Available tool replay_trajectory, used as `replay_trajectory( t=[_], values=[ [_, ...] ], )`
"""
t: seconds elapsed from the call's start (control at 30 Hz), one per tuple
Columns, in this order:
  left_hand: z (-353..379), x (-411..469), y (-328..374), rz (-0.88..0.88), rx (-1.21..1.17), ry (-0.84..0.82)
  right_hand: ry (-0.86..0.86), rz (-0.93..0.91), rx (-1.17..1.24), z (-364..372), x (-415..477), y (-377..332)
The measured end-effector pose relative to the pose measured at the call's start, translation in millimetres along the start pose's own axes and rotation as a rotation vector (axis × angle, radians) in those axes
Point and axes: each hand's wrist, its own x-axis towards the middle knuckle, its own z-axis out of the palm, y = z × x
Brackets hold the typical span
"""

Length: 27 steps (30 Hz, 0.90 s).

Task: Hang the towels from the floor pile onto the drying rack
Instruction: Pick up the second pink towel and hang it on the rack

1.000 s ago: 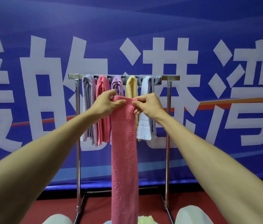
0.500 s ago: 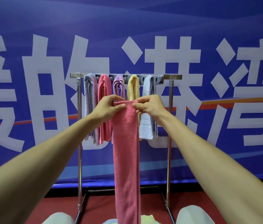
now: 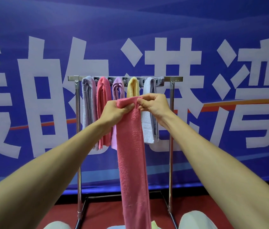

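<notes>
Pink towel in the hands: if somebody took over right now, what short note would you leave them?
Left hand and right hand each grip the top edge of the pink towel, which hangs in front of the drying rack, not on it.
Done: five hung towels drape over its top bar.
Left: drape this one on the bar; more towels show at the bottom edge.

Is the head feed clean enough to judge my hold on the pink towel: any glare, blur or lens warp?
Head view: even light, no glare on the pink towel or drying rack; left hand and right hand at the towel's top edge look sharp; head view again: wide-angle warp stretches the forearms toward the lower corners.
</notes>
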Motion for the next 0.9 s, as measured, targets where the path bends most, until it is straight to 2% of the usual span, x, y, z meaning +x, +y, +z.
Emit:
replay_trajectory(
  t=[0.17,0.4,0.57,0.77,0.9],
  values=[
    [3.1,0.9,0.9,0.086,0.205,-0.011,0.015,-0.047,-0.167,-3.4,0.4,6.3],
    [0.3,2.6,-1.3,0.040,0.195,-0.033,0.032,-0.030,-0.149,-1.1,1.8,11.1],
    [2.2,2.1,4.7,0.051,0.220,-0.007,0.011,0.047,-0.166,2.6,0.9,18.5],
    [7.4,4.2,5.9,-0.046,0.075,0.102,-0.114,0.312,-0.091,7.1,-9.3,37.9],
    [11.5,8.4,9.1,-0.141,-0.094,0.154,-0.170,0.371,0.007,10.7,-17.6,55.4]
  ],
)
